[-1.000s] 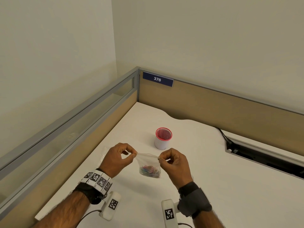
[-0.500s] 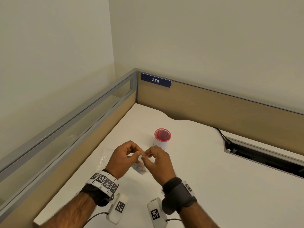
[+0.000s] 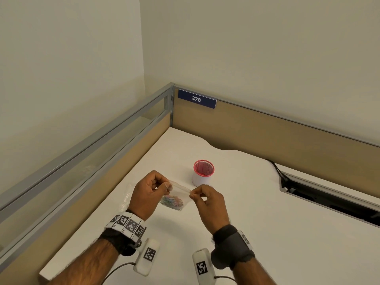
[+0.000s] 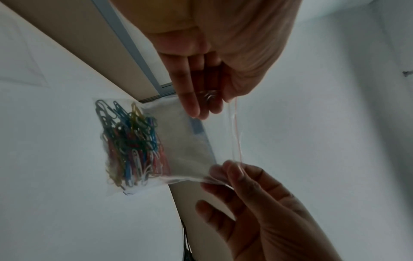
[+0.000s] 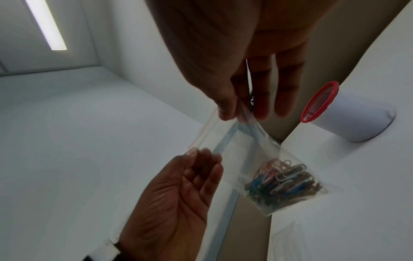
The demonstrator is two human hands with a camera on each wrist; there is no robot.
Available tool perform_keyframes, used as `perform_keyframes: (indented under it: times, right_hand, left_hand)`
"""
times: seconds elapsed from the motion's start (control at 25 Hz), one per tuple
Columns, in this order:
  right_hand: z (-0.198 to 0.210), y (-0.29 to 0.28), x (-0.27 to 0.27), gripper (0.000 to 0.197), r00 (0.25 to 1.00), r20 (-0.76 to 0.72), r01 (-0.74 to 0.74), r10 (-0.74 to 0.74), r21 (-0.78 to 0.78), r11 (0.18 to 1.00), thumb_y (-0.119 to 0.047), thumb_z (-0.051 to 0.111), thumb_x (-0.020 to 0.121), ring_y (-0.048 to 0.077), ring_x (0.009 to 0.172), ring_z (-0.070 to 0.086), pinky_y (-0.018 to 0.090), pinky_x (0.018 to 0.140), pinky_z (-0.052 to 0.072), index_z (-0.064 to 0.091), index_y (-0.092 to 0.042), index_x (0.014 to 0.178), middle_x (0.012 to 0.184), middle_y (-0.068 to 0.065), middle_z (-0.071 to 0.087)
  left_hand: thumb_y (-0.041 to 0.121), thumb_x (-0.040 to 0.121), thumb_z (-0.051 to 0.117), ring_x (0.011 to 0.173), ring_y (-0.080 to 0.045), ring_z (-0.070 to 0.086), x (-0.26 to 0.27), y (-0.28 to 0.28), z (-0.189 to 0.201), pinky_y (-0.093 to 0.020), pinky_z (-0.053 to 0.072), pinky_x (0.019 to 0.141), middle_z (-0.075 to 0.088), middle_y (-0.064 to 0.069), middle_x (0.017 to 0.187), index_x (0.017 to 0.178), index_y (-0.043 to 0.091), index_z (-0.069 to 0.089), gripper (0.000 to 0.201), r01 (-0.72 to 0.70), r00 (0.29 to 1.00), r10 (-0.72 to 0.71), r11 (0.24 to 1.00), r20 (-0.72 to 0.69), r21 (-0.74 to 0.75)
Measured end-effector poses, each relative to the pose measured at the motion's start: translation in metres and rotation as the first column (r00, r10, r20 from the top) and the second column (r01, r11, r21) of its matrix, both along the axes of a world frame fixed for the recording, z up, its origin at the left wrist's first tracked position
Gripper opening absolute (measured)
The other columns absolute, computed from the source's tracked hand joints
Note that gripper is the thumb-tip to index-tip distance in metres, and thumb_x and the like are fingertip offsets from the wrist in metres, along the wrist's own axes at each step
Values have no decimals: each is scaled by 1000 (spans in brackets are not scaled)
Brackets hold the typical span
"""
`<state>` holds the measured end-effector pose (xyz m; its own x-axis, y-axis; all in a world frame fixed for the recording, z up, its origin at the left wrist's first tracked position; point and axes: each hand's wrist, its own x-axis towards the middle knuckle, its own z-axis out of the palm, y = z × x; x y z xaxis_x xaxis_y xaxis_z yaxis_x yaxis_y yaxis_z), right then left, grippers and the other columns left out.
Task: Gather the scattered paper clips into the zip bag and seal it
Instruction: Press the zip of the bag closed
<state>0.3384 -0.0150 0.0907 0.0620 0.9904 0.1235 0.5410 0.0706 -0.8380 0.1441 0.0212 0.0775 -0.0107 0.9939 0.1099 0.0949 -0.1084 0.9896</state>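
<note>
Holding the zip bag [image 3: 176, 197] up off the bench [image 3: 267, 212] by its top edge, w/ the paper clips [image 3: 171, 202] bunched at the bottom, leaves a few ways this could slip. Main risk, imo: the zip strip only partly mated. It looks stretched flat btwn the two pinches, but whether the track is pressed shut along its whole length can't be told from these views, so an unpressed gap would let clips spill if the bag tips. Second: pulling the corners apart too hard could pop the strip open or slide the thin plastic out of a pinch, dropping the bag. Third: the clips' weight hangs low and could swing the bag. Grip now: left hand [image 3: 149, 194] has thumb and forefinger closed tight on the bag's left top corner, other fingers curled in. Right hand [image 3: 207, 200] pinches the right top corner the same way, thumb vs forefinger, remaining fingers loosely bent and touching nothing. Both hands hold only the bag. No loose clips show on the bench, so gathering looks done. A red-rimmed cup [image 3: 203, 172] stands just beyond the hands, apart from the bag; another clear bag [image 3: 128, 195] lies on the bench left of the left hand.
</note>
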Motion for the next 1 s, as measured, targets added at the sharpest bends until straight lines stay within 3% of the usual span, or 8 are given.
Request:
perform_keyframes:
  times: [0.24, 0.44, 0.52, 0.6, 0.68, 0.76, 0.88, 1.0]
  right_hand:
    - [5, 3, -4, 11, 988, -149, 40, -43, -23, 999, -10, 57, 92, 18, 81, 63, 32, 73, 61, 58, -16, 83, 85, -3, 65]
    - [6, 8, -12, 16, 992, -123, 22, -18, 31, 999, -9, 57, 91, 13, 82, 64, 30, 78, 57, 58, -21, 80, 85, -6, 67]
    - [10, 5, -11, 15, 994, -73, -70, 76, 75, 995, -7, 56, 91, 7, 84, 63, 22, 77, 54, 61, -19, 83, 87, -7, 69]
    - [7, 2, -7, 14, 984, 24, -175, 174, 85, 981, -9, 53, 93, 8, 88, 62, 23, 80, 53, 62, -19, 90, 93, -7, 69]
    - [-1, -1, 1, 12, 961, 143, -251, 236, 100, 963, -12, 52, 93, 11, 91, 60, 27, 83, 52, 62, -19, 95, 96, -5, 67]
    - [-11, -6, 8, 11, 928, 246, -311, 280, 99, 945, -14, 54, 93, 12, 95, 56, 29, 85, 49, 62, -19, 97, 99, -5, 65]
    - [-12, -16, 14, 14, 908, 286, -348, 305, 112, 931, -32, 57, 92, 6, 99, 52, 24, 84, 47, 64, -21, 88, 102, -9, 64]
    - [-15, -9, 14, 48, 967, 241, -116, 81, 138, 984, -65, 48, 87, 9, 75, 52, 28, 68, 47, 56, -20, 71, 77, -8, 60]
  left_hand:
    - [6, 96, 61, 83, -27, 69, 15, -3, -15, -28, 62, 68, 69, -16, 85, 93, 0, 63, 7, -66, 977, 102, 980, 189, -188]
    - [46, 100, 50, 80, -36, 73, 29, -11, -35, -36, 62, 64, 72, -27, 96, 99, -6, 64, 54, -37, 978, 154, 795, 143, -606]
    - [64, 96, 42, 93, -45, 73, 28, -9, -36, -42, 64, 71, 73, -31, 102, 108, -7, 62, 75, 174, 897, 186, 685, 401, -707]
    - [71, 89, 46, 103, -49, 68, 22, -4, -32, -48, 62, 78, 70, -35, 107, 110, -12, 61, 87, 344, 714, 291, 647, 637, -681]
    - [58, 91, 55, 96, -44, 70, 16, 6, -30, -49, 61, 76, 70, -33, 106, 112, -11, 62, 73, 384, 646, 319, 650, 694, -656]
    - [28, 90, 62, 84, -40, 71, 14, 16, -25, -47, 64, 66, 70, -31, 106, 122, -10, 59, 50, 373, 658, 332, 636, 676, -676]
    - [-2, 80, 62, 72, -42, 73, 15, 20, -25, -45, 61, 53, 68, -33, 106, 127, -17, 52, 51, 287, 703, 364, 641, 611, -712]
    - [-6, 95, 47, 67, -34, 75, 25, 13, -12, -38, 62, 52, 73, -30, 94, 116, -16, 57, 26, 291, 718, 294, 697, 632, -655]
